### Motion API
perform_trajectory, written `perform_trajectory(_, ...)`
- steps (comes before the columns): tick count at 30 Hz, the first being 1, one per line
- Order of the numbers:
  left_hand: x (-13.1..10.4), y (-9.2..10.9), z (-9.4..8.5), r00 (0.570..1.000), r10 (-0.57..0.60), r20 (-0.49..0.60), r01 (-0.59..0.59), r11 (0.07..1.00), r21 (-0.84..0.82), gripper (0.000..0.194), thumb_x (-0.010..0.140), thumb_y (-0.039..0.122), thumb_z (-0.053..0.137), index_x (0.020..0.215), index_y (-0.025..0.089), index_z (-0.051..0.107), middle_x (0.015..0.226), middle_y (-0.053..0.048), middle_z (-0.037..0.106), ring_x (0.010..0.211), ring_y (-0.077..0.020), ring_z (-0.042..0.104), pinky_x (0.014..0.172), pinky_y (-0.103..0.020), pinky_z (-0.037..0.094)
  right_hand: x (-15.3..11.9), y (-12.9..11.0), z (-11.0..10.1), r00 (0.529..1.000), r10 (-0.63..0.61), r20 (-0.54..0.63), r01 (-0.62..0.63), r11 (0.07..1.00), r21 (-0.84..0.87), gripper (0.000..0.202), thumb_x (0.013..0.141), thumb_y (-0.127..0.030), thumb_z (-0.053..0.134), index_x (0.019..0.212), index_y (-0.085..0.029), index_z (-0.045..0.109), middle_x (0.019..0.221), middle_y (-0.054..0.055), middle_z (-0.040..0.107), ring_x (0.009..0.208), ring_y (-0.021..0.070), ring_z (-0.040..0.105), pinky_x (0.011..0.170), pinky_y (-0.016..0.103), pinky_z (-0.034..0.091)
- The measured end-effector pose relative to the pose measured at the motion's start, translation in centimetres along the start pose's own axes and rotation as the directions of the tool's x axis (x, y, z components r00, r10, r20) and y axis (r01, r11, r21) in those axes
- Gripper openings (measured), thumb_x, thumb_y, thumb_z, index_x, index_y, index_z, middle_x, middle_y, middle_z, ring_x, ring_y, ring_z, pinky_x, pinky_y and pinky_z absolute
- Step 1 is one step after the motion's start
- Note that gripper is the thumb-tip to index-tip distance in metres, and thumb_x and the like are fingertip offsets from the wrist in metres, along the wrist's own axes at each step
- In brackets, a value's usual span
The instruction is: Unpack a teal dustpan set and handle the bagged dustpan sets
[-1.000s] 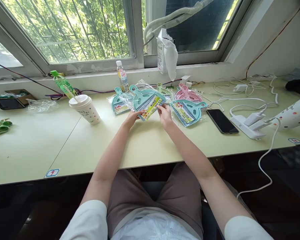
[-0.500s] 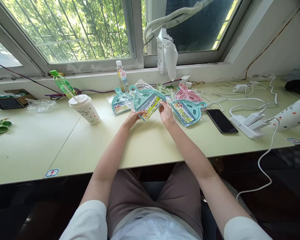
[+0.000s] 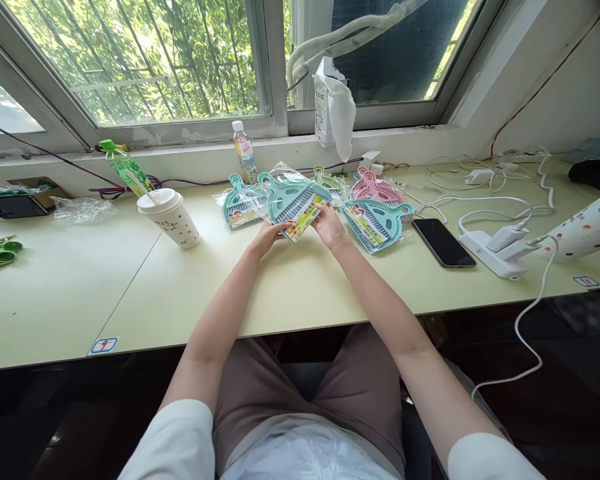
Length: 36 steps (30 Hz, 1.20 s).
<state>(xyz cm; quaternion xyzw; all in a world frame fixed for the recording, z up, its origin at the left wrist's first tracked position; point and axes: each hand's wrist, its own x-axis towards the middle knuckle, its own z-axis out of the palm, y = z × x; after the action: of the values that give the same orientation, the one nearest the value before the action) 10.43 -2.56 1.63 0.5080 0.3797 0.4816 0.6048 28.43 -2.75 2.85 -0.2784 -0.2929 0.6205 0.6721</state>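
Observation:
Between my hands is a teal mini dustpan and brush set [image 3: 291, 197] in a clear wrapper with a yellow label, tilted above the table. My left hand [image 3: 268, 239] pinches its lower left corner, while my right hand [image 3: 329, 227] grips the right edge near the label. A second teal set [image 3: 241, 203] lies just behind on the left. To the right, close to my right hand, lies another wrapped teal set [image 3: 373, 223], with a pink set [image 3: 375, 187] behind it. A green one [image 3: 327, 180] is partly hidden at the back.
On the left stand a white paper cup [image 3: 170, 217] with a straw and a green-capped bottle [image 3: 123, 167]. A clear bottle [image 3: 245, 152] is by the window sill. Rightward are a black phone [image 3: 444, 243] and a white power strip [image 3: 495, 253] with trailing cables.
My right hand has shifted slightly left along the edge of the held set. The set itself and my left hand stay almost in place.

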Motion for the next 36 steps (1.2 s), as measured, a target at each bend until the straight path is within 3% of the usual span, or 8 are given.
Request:
perform_trajectory(3, -0.1, 0.3, -0.2, 1.0, 0.022, -0.021, -0.022, 1.0, 0.014, 0.05, 0.066, 0.027, 0.077, 0.112, 0.014, 0.064, 0.108, -0.013, 0.073, 0.095, -0.0253, 0.07, 0.078, -0.035, 0.059, -0.6, 0.3, 0.8, 0.996, 0.041, 0.083, -0.037, 0.999, -0.039, 0.027, 0.076, -0.018, 0.064, 0.1, -0.025, 0.055, 0.094, -0.002, 0.072, 0.089, 0.0147, 0.07, 0.087, 0.032, 0.061)
perform_trajectory(9, -0.1, 0.4, -0.3, 0.999, 0.036, -0.014, -0.036, 0.998, 0.054, 0.051, 0.067, 0.029, 0.076, 0.115, 0.015, 0.064, 0.113, -0.012, 0.072, 0.101, -0.0253, 0.068, 0.079, -0.034, 0.058, -1.1, 0.8, 1.4, 1.0, 0.003, 0.007, -0.003, 0.997, -0.077, 0.019, 0.078, -0.011, 0.063, 0.094, -0.022, 0.059, 0.094, 0.0, 0.073, 0.104, 0.0163, 0.069, 0.099, 0.032, 0.057)
perform_trajectory(15, -0.1, 0.1, 0.0, 0.999, 0.005, 0.041, -0.011, 0.99, 0.141, 0.052, 0.067, 0.034, 0.078, 0.114, 0.015, 0.064, 0.116, -0.013, 0.07, 0.102, -0.026, 0.068, 0.081, -0.037, 0.058, -0.2, 0.3, 0.1, 0.996, 0.087, -0.037, -0.092, 0.982, -0.162, 0.02, 0.078, -0.005, 0.067, 0.084, -0.021, 0.057, 0.081, -0.001, 0.072, 0.094, 0.0177, 0.072, 0.088, 0.033, 0.063)
perform_trajectory(20, -0.1, -0.1, 0.0, 0.998, -0.012, 0.062, 0.0, 0.984, 0.178, 0.06, 0.073, 0.051, 0.076, 0.12, 0.017, 0.062, 0.12, -0.014, 0.069, 0.104, -0.027, 0.068, 0.077, -0.033, 0.057, 0.2, 0.7, -0.1, 0.983, 0.116, -0.14, -0.136, 0.981, -0.142, 0.019, 0.081, 0.0, 0.063, 0.081, -0.018, 0.057, 0.073, 0.0, 0.071, 0.08, 0.0162, 0.073, 0.082, 0.032, 0.064)
perform_trajectory(25, -0.1, -0.5, 1.4, 0.984, -0.077, 0.161, 0.071, 0.996, 0.047, 0.068, 0.083, 0.068, 0.055, 0.129, 0.018, 0.056, 0.123, -0.015, 0.068, 0.1, -0.03, 0.07, 0.076, -0.038, 0.057, 0.4, 1.2, -0.4, 0.969, 0.033, -0.247, -0.048, 0.997, -0.055, 0.02, 0.078, 0.0, 0.066, 0.081, -0.018, 0.058, 0.074, -0.002, 0.072, 0.076, 0.0143, 0.072, 0.081, 0.031, 0.064)
perform_trajectory(31, -0.4, -0.8, 3.6, 0.949, -0.134, 0.285, 0.125, 0.991, 0.05, 0.06, 0.083, 0.061, 0.059, 0.129, 0.021, 0.057, 0.126, -0.014, 0.067, 0.096, -0.0282, 0.071, 0.079, -0.04, 0.057, 0.7, 0.7, -1.0, 0.963, -0.027, -0.267, 0.018, 0.999, -0.035, 0.022, 0.075, -0.005, 0.072, 0.087, -0.018, 0.059, 0.081, 0.0, 0.074, 0.085, 0.0171, 0.074, 0.083, 0.033, 0.064)
perform_trajectory(33, -0.3, -0.9, 4.1, 0.961, -0.134, 0.244, 0.138, 0.99, 0.0, 0.059, 0.083, 0.06, 0.06, 0.128, 0.023, 0.059, 0.127, -0.013, 0.067, 0.102, -0.0288, 0.07, 0.082, -0.04, 0.056, 0.7, 0.5, -1.0, 0.96, -0.03, -0.279, 0.025, 0.999, -0.02, 0.022, 0.075, -0.006, 0.072, 0.089, -0.018, 0.059, 0.086, 0.001, 0.075, 0.089, 0.0177, 0.074, 0.084, 0.034, 0.064)
perform_trajectory(36, 0.2, -1.0, 4.1, 0.999, -0.042, 0.002, 0.042, 0.988, -0.147, 0.052, 0.083, 0.057, 0.062, 0.123, 0.023, 0.06, 0.126, -0.01, 0.067, 0.113, -0.027, 0.065, 0.088, -0.036, 0.054, 0.5, 0.5, -0.8, 0.96, -0.03, -0.277, 0.029, 1.0, -0.008, 0.024, 0.075, -0.004, 0.07, 0.09, -0.018, 0.06, 0.087, 0.001, 0.075, 0.091, 0.0177, 0.073, 0.086, 0.035, 0.064)
